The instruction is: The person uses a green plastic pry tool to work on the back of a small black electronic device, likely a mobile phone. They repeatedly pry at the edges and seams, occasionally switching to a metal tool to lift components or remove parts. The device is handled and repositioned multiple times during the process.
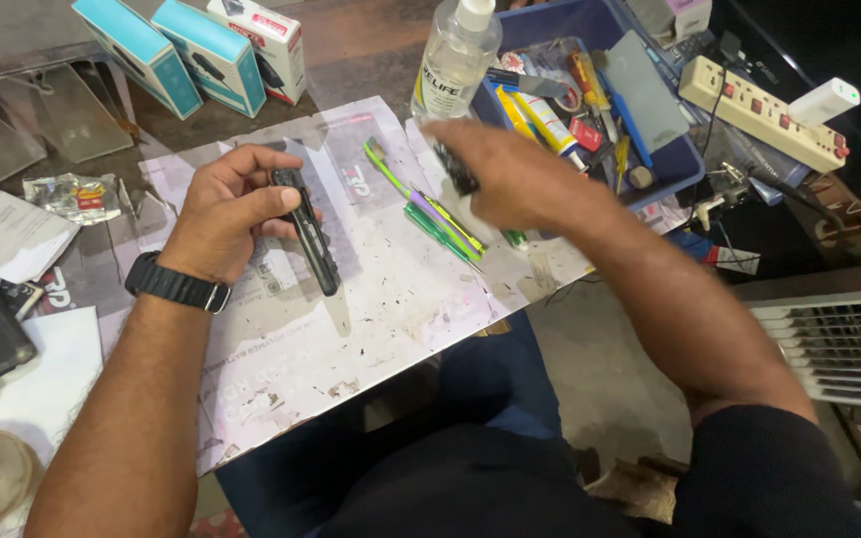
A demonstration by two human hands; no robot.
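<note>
Cluttered workbench, stained white board (391, 309) lying on it as the work surface. Blue tray (675, 164) of tools and tubes sits at the board's far right corner, a clear bottle (455, 60) just beside it, a white power strip (759, 105) further right. 3 boxes (196, 50), 2 teal and 1 white, lie at the far left. Left hand (226, 214), black watch on the wrist, is closed around a slim black device (308, 234) held tilted over the board. Right hand (510, 174) is blurred near the tray, pinching something small and dark; cannot tell what. Green screwdrivers (440, 224) lie on the board between the hands.
</note>
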